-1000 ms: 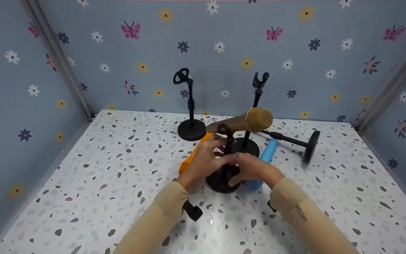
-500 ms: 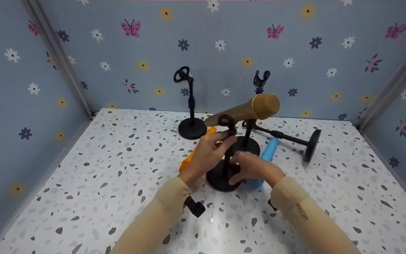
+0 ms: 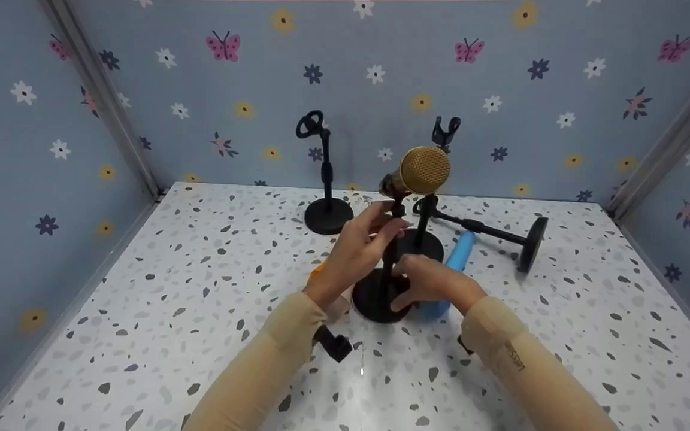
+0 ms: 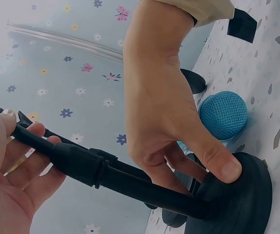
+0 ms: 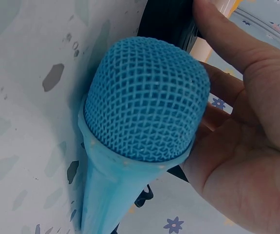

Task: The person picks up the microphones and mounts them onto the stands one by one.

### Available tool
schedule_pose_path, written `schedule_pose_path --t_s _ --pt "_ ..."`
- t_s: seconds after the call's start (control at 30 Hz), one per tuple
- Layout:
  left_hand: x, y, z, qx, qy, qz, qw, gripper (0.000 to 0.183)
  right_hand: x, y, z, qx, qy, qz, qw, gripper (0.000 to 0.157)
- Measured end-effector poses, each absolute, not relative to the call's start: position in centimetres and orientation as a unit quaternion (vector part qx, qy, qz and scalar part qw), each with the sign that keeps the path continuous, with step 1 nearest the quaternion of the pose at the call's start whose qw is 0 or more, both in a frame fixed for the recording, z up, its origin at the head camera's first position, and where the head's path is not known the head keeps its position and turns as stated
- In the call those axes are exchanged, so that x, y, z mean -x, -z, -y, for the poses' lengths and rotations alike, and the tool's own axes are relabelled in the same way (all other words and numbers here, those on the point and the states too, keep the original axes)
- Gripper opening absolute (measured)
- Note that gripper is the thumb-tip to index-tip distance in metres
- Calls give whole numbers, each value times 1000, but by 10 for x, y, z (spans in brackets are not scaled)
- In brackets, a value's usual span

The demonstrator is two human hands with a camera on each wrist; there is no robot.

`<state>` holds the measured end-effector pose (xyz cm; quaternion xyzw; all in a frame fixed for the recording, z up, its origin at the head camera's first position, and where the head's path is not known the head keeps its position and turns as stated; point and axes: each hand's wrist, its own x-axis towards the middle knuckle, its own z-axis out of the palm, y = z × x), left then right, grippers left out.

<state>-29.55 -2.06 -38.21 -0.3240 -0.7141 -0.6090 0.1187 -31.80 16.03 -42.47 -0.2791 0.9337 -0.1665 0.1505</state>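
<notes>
A gold microphone (image 3: 424,171) sits in the clip atop a black microphone stand (image 3: 375,294), its mesh head turned to face the head camera. My left hand (image 3: 357,254) holds the stand's pole high up, just below the clip. Down at the round base, my right hand (image 3: 438,281) grips with its thumb on the base's edge, also seen in the left wrist view. A blue microphone (image 5: 147,97) lies on the table next to my right hand. Behind my left wrist, an orange microphone (image 3: 316,272) is mostly hidden.
Two more black stands stand upright behind: one stand (image 3: 328,215) at back left and another stand (image 3: 421,242) right behind my hands. A third stand (image 3: 495,235) lies on its side at right. Patterned wall panels (image 3: 345,90) enclose the speckled table (image 3: 201,287).
The gold microphone has risen and swung from lying crosswise to pointing its head towards the head camera. My left hand has moved up the pole; my right hand stays at the base.
</notes>
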Motion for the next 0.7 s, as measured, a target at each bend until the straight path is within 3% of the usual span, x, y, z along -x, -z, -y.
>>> schedule_pose_path --t_s 0.27,0.7 --pt "295 380 18 321 624 701 126 21 319 421 -160 268 164 -937 155 45" --pt "293 380 19 307 642 689 135 24 318 424 -161 298 156 -930 149 39"
